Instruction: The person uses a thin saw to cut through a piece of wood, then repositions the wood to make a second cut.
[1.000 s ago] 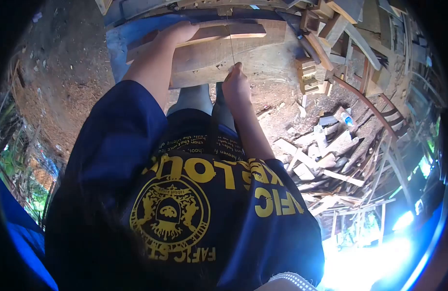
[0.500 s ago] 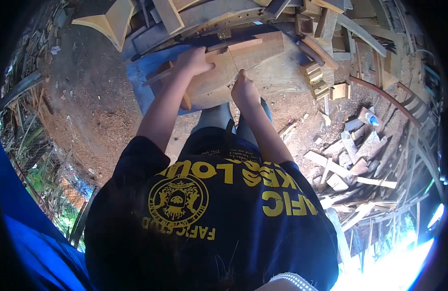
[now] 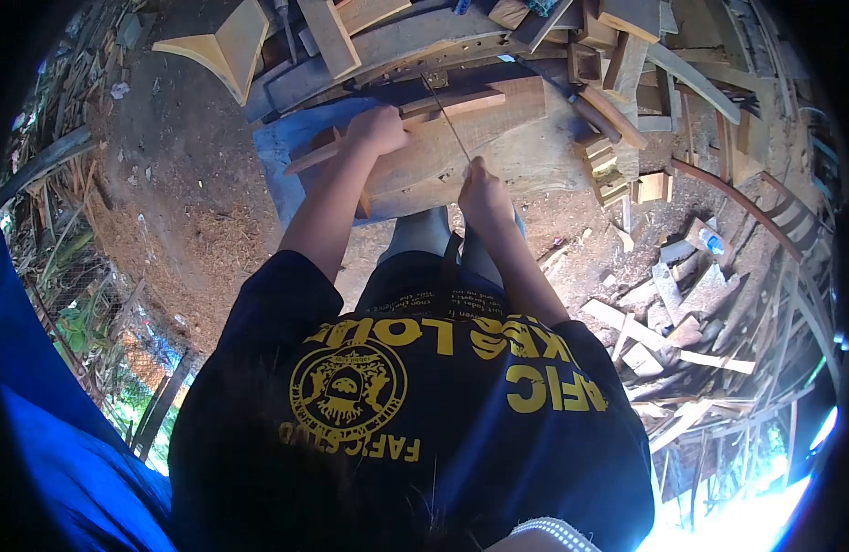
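My right hand (image 3: 486, 195) is closed round the handle end of a thin saw (image 3: 450, 124), whose narrow blade shows edge-on. The blade points away from my body and crosses a wooden strip (image 3: 475, 101). My left hand (image 3: 378, 131) is closed over this strip to the left of the blade, and its fingertips are partly hidden. Under the strip is a broad, light wooden board (image 3: 521, 147), resting on the work surface. Another piece of wood (image 3: 307, 158) sticks out to the left of my left hand.
Small wooden blocks (image 3: 607, 175) are stacked at the right end of the surface. Planks (image 3: 378, 60) lie across the far side, beside a V-shaped wooden piece (image 3: 227, 51). Offcuts (image 3: 668, 313) cover the ground at right, with sawdust (image 3: 181, 258) at left.
My right hand has drawn the saw slightly back toward my body. My left hand stays on the strip. The whole view has shifted a little.
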Tool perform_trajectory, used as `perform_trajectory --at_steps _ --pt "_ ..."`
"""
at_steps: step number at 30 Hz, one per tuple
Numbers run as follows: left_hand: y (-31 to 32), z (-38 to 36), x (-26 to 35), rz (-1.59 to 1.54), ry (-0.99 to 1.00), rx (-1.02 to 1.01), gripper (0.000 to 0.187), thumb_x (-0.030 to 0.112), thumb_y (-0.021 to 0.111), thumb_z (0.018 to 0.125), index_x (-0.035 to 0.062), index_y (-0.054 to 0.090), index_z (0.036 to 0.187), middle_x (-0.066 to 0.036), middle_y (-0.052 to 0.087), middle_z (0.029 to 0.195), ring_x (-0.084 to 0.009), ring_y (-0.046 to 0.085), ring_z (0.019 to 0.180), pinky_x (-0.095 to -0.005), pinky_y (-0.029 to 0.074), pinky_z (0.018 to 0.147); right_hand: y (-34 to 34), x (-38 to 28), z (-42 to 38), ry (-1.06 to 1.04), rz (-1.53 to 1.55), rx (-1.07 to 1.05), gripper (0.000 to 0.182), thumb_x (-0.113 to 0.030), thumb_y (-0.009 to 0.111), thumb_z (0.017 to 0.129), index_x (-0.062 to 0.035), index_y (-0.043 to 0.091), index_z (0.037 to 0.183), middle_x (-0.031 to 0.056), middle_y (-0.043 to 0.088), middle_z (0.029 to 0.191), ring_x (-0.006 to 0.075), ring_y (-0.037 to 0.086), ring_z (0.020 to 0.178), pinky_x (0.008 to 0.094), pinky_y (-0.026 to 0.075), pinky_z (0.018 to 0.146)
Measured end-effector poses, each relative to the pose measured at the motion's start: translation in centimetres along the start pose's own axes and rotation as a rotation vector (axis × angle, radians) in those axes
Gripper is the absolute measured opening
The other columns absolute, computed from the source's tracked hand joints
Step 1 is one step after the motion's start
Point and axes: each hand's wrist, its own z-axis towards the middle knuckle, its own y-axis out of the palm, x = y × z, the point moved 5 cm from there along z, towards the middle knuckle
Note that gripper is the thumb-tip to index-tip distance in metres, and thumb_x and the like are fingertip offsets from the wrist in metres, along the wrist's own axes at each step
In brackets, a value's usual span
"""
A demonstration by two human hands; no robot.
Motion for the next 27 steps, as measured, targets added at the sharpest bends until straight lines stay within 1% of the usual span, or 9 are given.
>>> perform_trajectory --at_steps 2,4,9,13,18,20,21,23,27 --pt "-0.2 0.2 0.0 0.003 -0.013 0.022 0.047 0.036 0.062 0.073 -0.0008 0.065 0.102 -0.023 0.065 0.102 -0.0347 0.063 0.098 -0.0427 0.051 0.085 -0.7 0.2 -1.7 0.047 0.008 -0.069 0.024 -0.015 0.041 0.090 -0.0019 0.043 0.110 0.0297 0.063 0.088 0.0457 0.063 0.084 0.0531 0.052 0.072" --pt "-0.5 0.1 0.1 -0.005 -0.080 0.001 0.041 0.030 0.061 0.073 0.0042 0.067 0.104 -0.018 0.066 0.106 -0.0318 0.064 0.099 -0.0417 0.052 0.085 -0.6 1.0 -2.6 0.040 0.014 -0.057 0.026 -0.015 0.041 0.090 -0.0011 0.043 0.112 0.0297 0.063 0.088 0.0457 0.063 0.083 0.0525 0.052 0.073" --pt "-0.3 -0.8 0.6 0.024 -0.109 0.070 0.038 0.032 0.062 0.075 0.0078 0.067 0.104 -0.018 0.067 0.102 -0.0323 0.065 0.096 -0.0418 0.052 0.084 -0.6 0.1 -1.7 0.078 -0.052 -0.073 0.030 -0.012 0.041 0.088 0.0013 0.042 0.114 0.0295 0.063 0.089 0.0461 0.063 0.084 0.0506 0.053 0.074" --pt "0.2 -0.5 0.5 0.042 -0.126 0.076 0.039 0.035 0.062 0.076 0.0096 0.066 0.105 -0.018 0.067 0.101 -0.0324 0.065 0.095 -0.0413 0.052 0.085 -1.0 -1.4 1.2 0.026 -0.068 -0.082 0.028 -0.011 0.041 0.088 0.0030 0.042 0.111 0.0307 0.062 0.088 0.0463 0.062 0.087 0.0502 0.052 0.076" --pt "0.2 -0.7 0.6 0.048 -0.110 0.094 0.042 0.038 0.062 0.077 0.0087 0.065 0.106 -0.017 0.067 0.102 -0.0316 0.065 0.097 -0.0412 0.052 0.085 -1.1 0.2 -1.5 0.038 -0.030 -0.113 0.025 -0.011 0.041 0.088 0.0008 0.043 0.110 0.0319 0.062 0.089 0.0464 0.062 0.089 0.0513 0.051 0.077" --pt "0.3 -0.7 0.6 0.042 -0.112 0.091 0.043 0.039 0.063 0.077 0.0080 0.065 0.107 -0.017 0.067 0.102 -0.0314 0.065 0.097 -0.0413 0.052 0.085 -1.5 1.2 -3.0 0.067 0.016 -0.057 0.014 -0.011 0.042 0.089 -0.0010 0.045 0.099 0.0317 0.061 0.083 0.0489 0.061 0.082 0.0552 0.049 0.069" --pt "0.4 -0.6 0.5 0.051 -0.121 0.079 0.044 0.039 0.063 0.077 0.0071 0.065 0.107 -0.017 0.067 0.103 -0.0314 0.065 0.098 -0.0413 0.052 0.085 -1.5 1.2 -2.8 0.065 0.010 -0.060 0.014 -0.011 0.042 0.089 -0.0010 0.045 0.099 0.0317 0.061 0.083 0.0489 0.061 0.082 0.0552 0.049 0.069" --pt "0.0 -0.2 0.6 0.055 -0.126 0.072 0.045 0.039 0.063 0.077 0.0062 0.065 0.107 -0.017 0.067 0.104 -0.0314 0.065 0.098 -0.0414 0.052 0.086 -1.5 1.1 -2.1 0.061 -0.007 -0.078 0.030 -0.011 0.041 0.089 0.0029 0.042 0.115 0.0330 0.062 0.089 0.0471 0.063 0.087 0.0515 0.052 0.075" --pt "-0.9 -0.4 0.6 0.028 -0.146 0.005 0.045 0.038 0.063 0.077 0.0054 0.066 0.107 -0.018 0.066 0.107 -0.0310 0.064 0.099 -0.0412 0.052 0.086 -1.3 1.1 -1.2 0.002 -0.079 -0.050 0.033 -0.012 0.040 0.089 0.0047 0.041 0.117 0.0322 0.062 0.090 0.0458 0.064 0.085 0.0505 0.053 0.074"
